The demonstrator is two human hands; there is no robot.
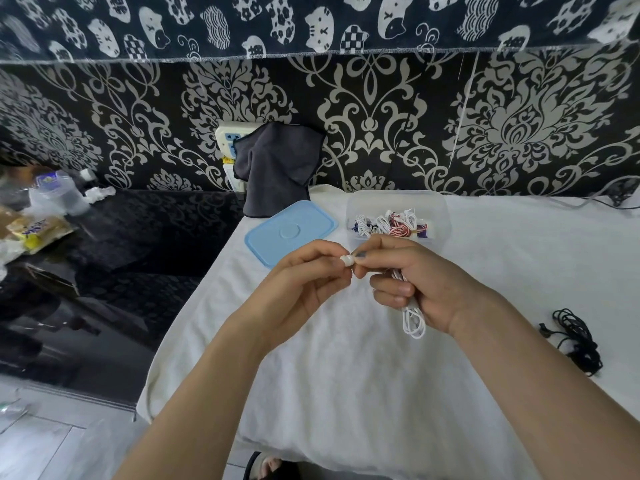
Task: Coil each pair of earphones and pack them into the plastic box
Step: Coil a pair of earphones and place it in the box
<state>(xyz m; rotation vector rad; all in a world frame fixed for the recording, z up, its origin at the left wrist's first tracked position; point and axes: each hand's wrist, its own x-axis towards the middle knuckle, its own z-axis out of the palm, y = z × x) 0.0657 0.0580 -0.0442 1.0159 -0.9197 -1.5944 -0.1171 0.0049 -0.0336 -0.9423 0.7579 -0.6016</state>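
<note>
Bench [346, 393] first, draped in white cloth and filling the lower frame, and at its twelve o'clock sits the plastic box [443, 216], open, with several coiled pairs bundled inside — white ones and a red-and-white striped one among them. Just at the box's nine o'clock lies the blue lid [277, 237], flat on the cloth. Over at three o'clock, well apart from the action, a black pair of earphones [576, 337] waits in a loose tangle, not yet coiled.

Centre stage now: the right hand [419, 289] has its fingers curled round a bundle of white earphones [414, 323], a loop of cord hanging out below the palm. The left hand [304, 282] pinches the white earbud [347, 260] at its fingertips, right up against the right thumb and forefinger.

Looks like the finishing of this coil — securing the bud end. Next call, by this reading: tuck that end so the bundle holds, then carry it toward twelve o'clock and drop it in the box, keeping the loop from springing loose.
</note>
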